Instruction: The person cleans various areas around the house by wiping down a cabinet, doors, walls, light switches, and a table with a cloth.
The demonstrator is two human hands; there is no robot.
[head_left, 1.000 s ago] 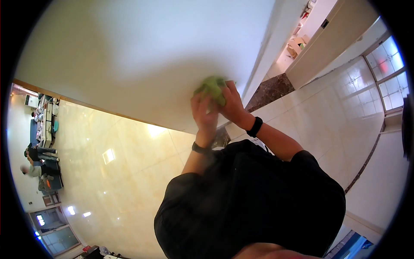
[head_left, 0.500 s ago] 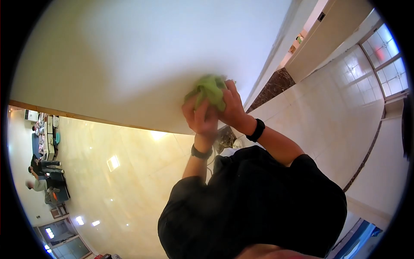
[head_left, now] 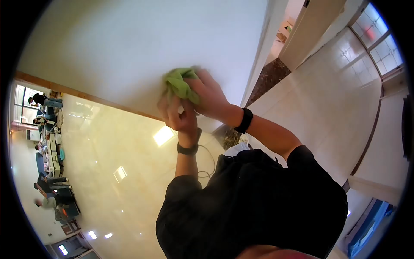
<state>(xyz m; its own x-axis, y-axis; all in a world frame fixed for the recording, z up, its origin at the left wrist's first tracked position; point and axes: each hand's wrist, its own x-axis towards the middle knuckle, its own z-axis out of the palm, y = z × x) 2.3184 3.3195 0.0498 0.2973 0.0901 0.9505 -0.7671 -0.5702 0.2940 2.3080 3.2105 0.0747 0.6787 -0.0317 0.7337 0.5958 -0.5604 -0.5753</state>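
By the white panel (head_left: 142, 47), the left hand (head_left: 177, 117) and right hand (head_left: 212, 96) held one green cloth (head_left: 178, 83); I thought a loosened grip could drop it.

No text, label, brand, number or sign can be read — near or far, left or right.

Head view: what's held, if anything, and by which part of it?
A bunched green cloth: the right hand has its right side, the left hand its lower part, as pictured. Exact finger contact is partly hidden.
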